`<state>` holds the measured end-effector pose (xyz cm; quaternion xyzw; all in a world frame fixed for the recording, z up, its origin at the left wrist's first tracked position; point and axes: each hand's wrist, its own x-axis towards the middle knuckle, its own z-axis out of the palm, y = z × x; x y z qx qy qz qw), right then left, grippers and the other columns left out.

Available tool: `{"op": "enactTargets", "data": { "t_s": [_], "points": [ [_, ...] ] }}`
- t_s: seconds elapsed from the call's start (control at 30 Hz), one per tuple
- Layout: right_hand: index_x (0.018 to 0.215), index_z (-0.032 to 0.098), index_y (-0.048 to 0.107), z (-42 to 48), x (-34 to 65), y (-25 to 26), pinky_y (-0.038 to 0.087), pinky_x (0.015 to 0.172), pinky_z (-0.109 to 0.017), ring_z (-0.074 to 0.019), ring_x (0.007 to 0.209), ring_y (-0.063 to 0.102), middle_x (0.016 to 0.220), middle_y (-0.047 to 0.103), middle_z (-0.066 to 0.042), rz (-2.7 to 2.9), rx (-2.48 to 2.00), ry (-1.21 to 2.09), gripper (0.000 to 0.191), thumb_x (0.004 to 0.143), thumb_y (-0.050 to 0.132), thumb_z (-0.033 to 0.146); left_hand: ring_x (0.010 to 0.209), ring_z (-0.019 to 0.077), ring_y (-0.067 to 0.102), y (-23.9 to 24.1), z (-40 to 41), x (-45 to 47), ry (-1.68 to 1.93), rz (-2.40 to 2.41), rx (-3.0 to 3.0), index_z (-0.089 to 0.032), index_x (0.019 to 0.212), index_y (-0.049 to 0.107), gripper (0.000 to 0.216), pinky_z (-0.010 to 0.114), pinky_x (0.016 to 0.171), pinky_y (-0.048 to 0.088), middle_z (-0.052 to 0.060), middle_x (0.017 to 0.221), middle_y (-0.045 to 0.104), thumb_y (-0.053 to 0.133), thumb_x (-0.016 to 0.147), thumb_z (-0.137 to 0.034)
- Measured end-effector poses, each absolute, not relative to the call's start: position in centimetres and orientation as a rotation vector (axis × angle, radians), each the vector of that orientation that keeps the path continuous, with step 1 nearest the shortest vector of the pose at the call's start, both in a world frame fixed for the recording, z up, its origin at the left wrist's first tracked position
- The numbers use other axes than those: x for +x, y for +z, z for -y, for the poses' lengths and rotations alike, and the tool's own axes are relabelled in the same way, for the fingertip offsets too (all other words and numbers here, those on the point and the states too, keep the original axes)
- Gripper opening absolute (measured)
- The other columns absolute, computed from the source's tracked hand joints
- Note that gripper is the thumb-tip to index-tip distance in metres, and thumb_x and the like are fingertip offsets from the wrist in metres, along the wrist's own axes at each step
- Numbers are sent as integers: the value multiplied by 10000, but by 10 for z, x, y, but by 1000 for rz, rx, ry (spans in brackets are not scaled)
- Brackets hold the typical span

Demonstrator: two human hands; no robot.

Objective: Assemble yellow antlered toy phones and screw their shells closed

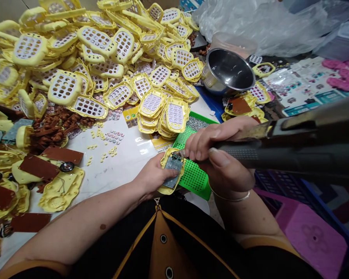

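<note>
My left hand (152,176) is closed around a yellow plastic toy-phone shell (171,170) with a small circuit board showing in its back. It holds the shell against a green perforated tray (195,179). My right hand (218,155) is wrapped around the black grip of an electric screwdriver (279,149). The screwdriver's tip meets the top edge of the shell near my fingers. A thin bracelet sits on my right wrist.
A big heap of yellow keypad shells (104,54) covers the table behind. A steel bowl (228,71) stands at the back right beside clear plastic bags (264,23). Brown boards and small speakers (66,166) lie at the left. A pink stool (311,232) stands at the right.
</note>
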<state>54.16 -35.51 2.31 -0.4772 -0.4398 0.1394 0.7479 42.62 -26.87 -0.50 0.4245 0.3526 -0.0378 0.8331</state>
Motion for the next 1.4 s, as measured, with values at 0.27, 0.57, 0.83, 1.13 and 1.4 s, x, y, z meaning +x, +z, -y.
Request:
{"op": "enactTargets", "data": {
  "t_s": [0.27, 0.57, 0.83, 1.13, 1.4],
  "points": [
    [939, 295, 555, 354, 544, 20, 491, 453, -345, -148, 484, 544, 610, 559, 44, 1007, -1007, 362, 184, 790, 662, 290, 669, 148, 600, -6, 270, 427, -67, -750, 913, -185, 908, 590, 372, 285, 673, 461, -30, 711, 618, 718, 570, -96],
    [946, 259, 632, 355, 562, 22, 461, 421, -317, -138, 458, 539, 569, 552, 41, 999, -904, 137, 213, 742, 678, 221, 669, 155, 613, -11, 268, 422, -27, -741, 749, -157, 952, 594, 415, 322, 691, 505, 20, 784, 659, 759, 573, -116],
    [987, 289, 621, 345, 590, -38, 417, 421, -293, -128, 448, 518, 570, 524, 56, 908, -1035, 73, 219, 778, 683, 290, 693, 159, 629, -8, 266, 425, 51, -791, 733, -159, 971, 578, 457, 352, 731, 532, 22, 812, 671, 779, 563, -116],
    [979, 287, 596, 342, 591, -43, 430, 424, -284, -130, 452, 509, 567, 515, 57, 924, -1161, 78, 190, 803, 644, 337, 681, 155, 633, -10, 265, 425, 34, -779, 696, -162, 981, 570, 469, 329, 699, 531, 22, 803, 673, 781, 566, -110],
    [977, 287, 587, 342, 590, -45, 431, 437, -292, -132, 463, 511, 583, 524, 52, 929, -1194, 52, 210, 792, 653, 363, 686, 167, 655, -10, 264, 424, 54, -761, 701, -152, 975, 565, 419, 324, 687, 542, 35, 822, 691, 757, 606, -100]
  ]
}}
